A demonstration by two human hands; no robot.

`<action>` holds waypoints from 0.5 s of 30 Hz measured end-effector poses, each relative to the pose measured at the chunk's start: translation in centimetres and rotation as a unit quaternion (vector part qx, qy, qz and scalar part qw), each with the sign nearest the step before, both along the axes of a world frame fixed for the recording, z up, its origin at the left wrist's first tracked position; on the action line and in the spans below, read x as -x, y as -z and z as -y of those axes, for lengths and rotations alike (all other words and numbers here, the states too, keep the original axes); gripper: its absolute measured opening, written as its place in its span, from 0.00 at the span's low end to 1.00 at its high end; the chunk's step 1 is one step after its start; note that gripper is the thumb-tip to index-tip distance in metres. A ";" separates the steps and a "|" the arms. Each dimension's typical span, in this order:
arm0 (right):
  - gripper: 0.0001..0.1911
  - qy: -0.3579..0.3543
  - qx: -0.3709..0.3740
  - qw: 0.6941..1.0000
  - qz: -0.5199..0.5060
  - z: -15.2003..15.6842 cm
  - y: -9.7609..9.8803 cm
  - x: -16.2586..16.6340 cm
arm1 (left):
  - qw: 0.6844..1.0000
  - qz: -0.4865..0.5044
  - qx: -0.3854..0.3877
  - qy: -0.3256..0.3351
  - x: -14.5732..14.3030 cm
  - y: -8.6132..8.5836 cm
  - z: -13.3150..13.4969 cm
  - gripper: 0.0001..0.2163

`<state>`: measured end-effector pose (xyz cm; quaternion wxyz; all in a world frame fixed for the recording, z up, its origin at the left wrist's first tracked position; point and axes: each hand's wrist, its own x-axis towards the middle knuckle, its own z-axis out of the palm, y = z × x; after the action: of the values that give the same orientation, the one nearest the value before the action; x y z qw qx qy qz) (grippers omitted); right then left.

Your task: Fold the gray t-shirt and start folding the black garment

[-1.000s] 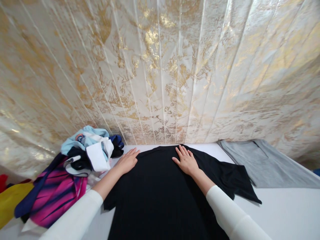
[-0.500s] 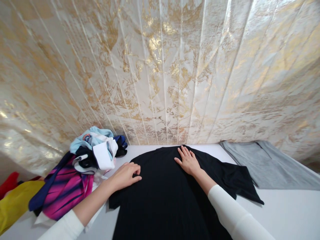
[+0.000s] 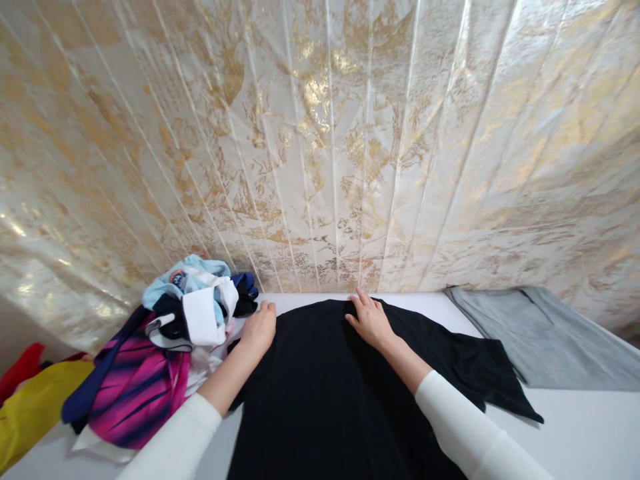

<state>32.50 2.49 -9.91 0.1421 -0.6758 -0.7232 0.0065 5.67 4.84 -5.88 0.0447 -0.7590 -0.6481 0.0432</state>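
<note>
A black T-shirt (image 3: 320, 393) lies spread on the white table, its far edge near the wall and its right sleeve stretched out to the side. My left hand (image 3: 259, 328) is closed at the shirt's left shoulder, fingers curled in at the fabric's edge; the fingertips are partly hidden. Near the middle of the shirt's far edge, my right hand (image 3: 371, 323) rests palm down on the cloth with its fingers stretched out.
A heap of mixed clothes (image 3: 145, 380) sits left of the shirt, with yellow cloth (image 3: 40, 407) and red cloth (image 3: 23, 370) beyond it. Folded grey fabric (image 3: 545, 333) lies at the right. A gold-patterned shiny covering (image 3: 320, 147) rises behind the white table (image 3: 585, 427).
My left hand has moved up and away from me, from lying on the shirt to its left shoulder, and its fingers have closed. The right hand stays nearly in place.
</note>
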 end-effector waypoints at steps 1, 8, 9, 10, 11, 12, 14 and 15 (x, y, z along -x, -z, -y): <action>0.23 -0.017 -0.020 1.000 -0.007 -0.4 -0.5 0.6 | 1.000 0.010 0.005 -0.010 -0.2 0.3 -0.6 0.16; 0.14 -0.094 -0.020 0.995 -0.026 -5.2 -0.8 4.7 | 0.997 0.054 0.028 -0.036 0.1 1.2 -1.9 0.11; 0.13 -0.098 -0.016 0.995 -0.027 -5.7 -0.6 5.0 | 0.997 0.055 0.028 -0.041 0.2 1.2 -1.8 0.11; 0.12 -0.101 -0.012 0.994 -0.028 -6.2 -0.4 5.3 | 0.997 0.056 0.027 -0.047 0.2 1.2 -1.7 0.11; 0.10 -0.103 -0.008 0.994 -0.029 -6.6 -0.2 5.5 | 0.997 0.055 0.027 -0.054 0.2 1.2 -1.5 0.10; 0.08 -0.105 -0.006 0.994 -0.031 -6.9 -0.1 5.6 | 0.996 0.054 0.027 -0.061 0.3 1.1 -1.4 0.10; 0.07 -0.108 -0.005 0.993 -0.035 -7.2 0.0 5.6 | 0.996 0.050 0.034 -0.072 0.5 1.0 -1.1 0.09; 0.07 -0.110 -0.005 0.993 -0.038 -7.4 0.1 5.5 | 0.995 0.048 0.040 -0.076 0.7 0.9 -1.0 0.09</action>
<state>27.01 9.86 -9.97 0.1712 -0.5903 -0.7876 0.0438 4.98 5.85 -6.75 -0.0205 -0.7101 -0.7029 0.0356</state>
